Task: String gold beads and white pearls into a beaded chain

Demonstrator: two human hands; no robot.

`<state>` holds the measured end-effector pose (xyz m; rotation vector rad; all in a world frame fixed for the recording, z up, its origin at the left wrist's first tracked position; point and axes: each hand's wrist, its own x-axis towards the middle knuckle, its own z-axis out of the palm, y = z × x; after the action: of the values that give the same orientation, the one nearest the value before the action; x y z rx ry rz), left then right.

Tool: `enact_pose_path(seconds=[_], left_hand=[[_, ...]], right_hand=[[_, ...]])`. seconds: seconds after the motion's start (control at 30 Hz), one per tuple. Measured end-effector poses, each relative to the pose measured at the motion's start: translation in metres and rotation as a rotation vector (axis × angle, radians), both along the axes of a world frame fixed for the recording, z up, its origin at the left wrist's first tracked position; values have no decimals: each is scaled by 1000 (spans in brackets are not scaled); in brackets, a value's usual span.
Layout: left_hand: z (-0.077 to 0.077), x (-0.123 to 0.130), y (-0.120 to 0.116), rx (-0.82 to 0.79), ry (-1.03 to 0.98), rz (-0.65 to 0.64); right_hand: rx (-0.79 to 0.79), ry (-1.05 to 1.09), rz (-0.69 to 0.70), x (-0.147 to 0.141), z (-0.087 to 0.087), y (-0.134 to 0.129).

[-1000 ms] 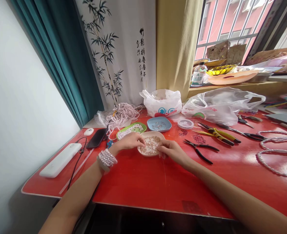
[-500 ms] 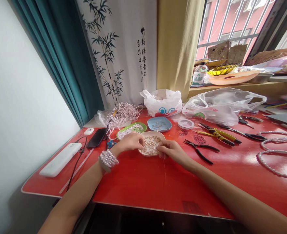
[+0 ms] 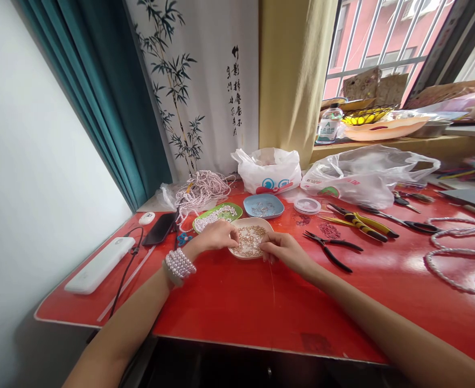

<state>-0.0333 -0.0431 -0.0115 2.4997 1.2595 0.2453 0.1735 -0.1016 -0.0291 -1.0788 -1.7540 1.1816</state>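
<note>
A cream dish [image 3: 248, 255] of gold and pearly beads [image 3: 249, 241] lies between my hands. At its left rim is my left hand [image 3: 220, 235], thumb and fingertips pinched together; what they hold, if anything, is too small to tell. My right hand [image 3: 280, 247] is closed at the right rim, with a thin clear thread [image 3: 273, 285] hanging below its fingers. Strands of pearl beads [image 3: 180, 264] circle my left wrist. Just behind stand a green dish [image 3: 235, 208] with pale pink beads and a blue dish [image 3: 277, 210] with small metal pieces.
Black-handled pliers [image 3: 336, 252], yellow-handled pliers [image 3: 367, 225] and scissors [image 3: 407, 222] lie on the right of the red table [image 3: 229, 310]. Plastic bags [image 3: 270, 170] and bead strands [image 3: 209, 188] line the back. A phone [image 3: 159, 229] and white power bank [image 3: 100, 265] are left.
Almost nothing differs. Both hands stay at the cream dish in the same pinched pose, and the thread still hangs beneath my right hand.
</note>
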Motion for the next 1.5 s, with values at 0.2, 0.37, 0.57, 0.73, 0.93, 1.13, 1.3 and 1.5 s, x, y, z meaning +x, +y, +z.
enact_pose_path(seconds=[0.2, 0.37, 0.57, 0.73, 0.93, 1.13, 1.3, 1.5], left_hand=[[1, 0, -2, -48, -61, -10], [-1, 2, 2, -118, -210, 8], [10, 22, 8, -233, -502, 9], [10, 41, 13, -541, -953, 151], [1, 54, 22, -773, -1288, 259], [-9, 54, 30, -836, -1386, 277], [-14, 49, 30, -834, -1425, 298], [-15, 47, 31, -877, -1457, 369]], right_hand=[[-8, 8, -8, 0, -1, 1], [-33, 41, -23, 1, 0, -1], [-72, 67, -53, 3, 8, 5], [-94, 55, -60, 10, 18, 22], [-69, 25, -8, 18, 18, 48], [-55, 14, 50, 19, 11, 69], [-65, 20, 75, 15, 5, 74], [9, -30, 35, 13, 0, 73]])
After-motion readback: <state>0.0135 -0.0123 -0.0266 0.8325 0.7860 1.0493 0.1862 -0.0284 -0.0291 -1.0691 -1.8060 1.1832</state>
